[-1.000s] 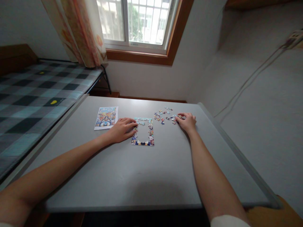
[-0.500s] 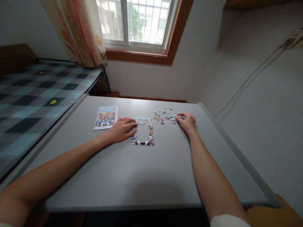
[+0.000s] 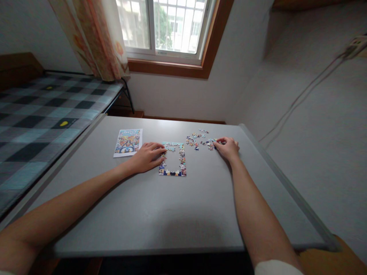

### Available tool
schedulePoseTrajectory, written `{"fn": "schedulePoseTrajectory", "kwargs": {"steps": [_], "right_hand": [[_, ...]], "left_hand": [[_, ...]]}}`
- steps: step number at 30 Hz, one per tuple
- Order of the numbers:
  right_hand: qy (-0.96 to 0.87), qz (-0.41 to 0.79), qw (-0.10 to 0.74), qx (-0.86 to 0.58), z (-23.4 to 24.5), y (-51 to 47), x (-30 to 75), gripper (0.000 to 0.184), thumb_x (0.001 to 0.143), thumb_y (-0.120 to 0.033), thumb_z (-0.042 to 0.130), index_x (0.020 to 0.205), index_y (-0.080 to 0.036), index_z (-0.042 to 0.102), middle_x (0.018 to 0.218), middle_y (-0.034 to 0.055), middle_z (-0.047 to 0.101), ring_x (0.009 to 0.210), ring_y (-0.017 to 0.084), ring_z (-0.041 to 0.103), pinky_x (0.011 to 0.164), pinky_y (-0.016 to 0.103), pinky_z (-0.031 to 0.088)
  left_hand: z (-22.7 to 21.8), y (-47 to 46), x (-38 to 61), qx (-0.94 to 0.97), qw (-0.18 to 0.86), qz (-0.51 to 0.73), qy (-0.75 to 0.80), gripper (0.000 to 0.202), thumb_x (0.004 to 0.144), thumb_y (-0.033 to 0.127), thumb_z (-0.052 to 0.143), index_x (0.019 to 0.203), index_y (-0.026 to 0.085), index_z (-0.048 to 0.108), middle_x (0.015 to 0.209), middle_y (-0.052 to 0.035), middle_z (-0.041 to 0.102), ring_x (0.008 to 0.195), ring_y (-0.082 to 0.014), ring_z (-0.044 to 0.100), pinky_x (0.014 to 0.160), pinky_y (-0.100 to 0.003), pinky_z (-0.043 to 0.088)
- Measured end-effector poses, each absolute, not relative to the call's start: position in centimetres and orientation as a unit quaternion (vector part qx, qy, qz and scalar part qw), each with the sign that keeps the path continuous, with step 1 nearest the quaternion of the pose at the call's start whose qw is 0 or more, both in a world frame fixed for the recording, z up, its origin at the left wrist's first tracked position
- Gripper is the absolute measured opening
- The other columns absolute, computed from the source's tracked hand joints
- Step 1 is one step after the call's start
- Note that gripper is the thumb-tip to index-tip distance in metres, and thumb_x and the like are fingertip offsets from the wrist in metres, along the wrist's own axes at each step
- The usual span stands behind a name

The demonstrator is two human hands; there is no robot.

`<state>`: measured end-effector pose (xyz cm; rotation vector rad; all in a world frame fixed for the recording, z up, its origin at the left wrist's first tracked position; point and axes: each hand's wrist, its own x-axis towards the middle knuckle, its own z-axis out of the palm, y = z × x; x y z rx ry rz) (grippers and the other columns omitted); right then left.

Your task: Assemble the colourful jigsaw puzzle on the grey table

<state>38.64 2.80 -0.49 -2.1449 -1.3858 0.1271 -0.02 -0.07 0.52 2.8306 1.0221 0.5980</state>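
Note:
A partly assembled jigsaw puzzle (image 3: 182, 160) lies on the grey table (image 3: 137, 214), its border joined around a bare middle. My left hand (image 3: 148, 156) rests flat with fingers stretched out, the fingertips on the puzzle's left border. Farther right, loose puzzle pieces (image 3: 197, 141) are scattered in a patch. At the right end of that patch is my right hand (image 3: 228, 148), thumb and fingers bent together over the pieces; what sits between the fingertips is too small to make out. A printed picture sheet (image 3: 128, 142) with a penguin lies left of my left hand.
Beside the table's left edge stands a bed with a checked cover (image 3: 57, 103). A window (image 3: 163, 30) with an orange patterned curtain (image 3: 97, 42) is beyond the table. A cable (image 3: 298, 99) hangs along the right wall.
My right hand has shifted very slightly right at the edge of the loose pieces. My left hand stays on the puzzle border.

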Motion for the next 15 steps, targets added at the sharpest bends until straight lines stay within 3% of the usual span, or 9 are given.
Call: {"fn": "schedulePoseTrajectory", "kwargs": {"steps": [9, 15], "right_hand": [[-0.512, 0.034, 0.313, -0.799, -0.68, 2.9, 38.76, 0.023, 0.064, -0.041, 0.066, 0.08, -0.024, 0.072, 0.097, 0.0069, 0.065, 0.099, 0.028, 0.053, 0.094, 0.045, 0.041], [-0.473, 0.053, 0.372, -0.797, -0.67, 3.18, 39.39, 0.026, 0.075, -0.034, 0.053, 0.087, -0.019, 0.07, 0.098, 0.01, 0.068, 0.091, 0.025, 0.057, 0.089, 0.04, 0.045]], "left_hand": [[0.5, -0.07, -0.03, 0.921, 0.043, 0.199, 0.331, 0.035, 0.097, 0.04, 0.048, 0.124, 0.023, 0.061, 0.127, -0.0089, 0.059, 0.116, -0.0262, 0.054, 0.101, -0.046, 0.041], [0.59, -0.14, 0.04, 0.922, 0.034, 0.2, 0.331, 0.034, 0.097, 0.04, 0.048, 0.123, 0.022, 0.062, 0.124, -0.0091, 0.06, 0.113, -0.0259, 0.056, 0.101, -0.046, 0.042]]}}
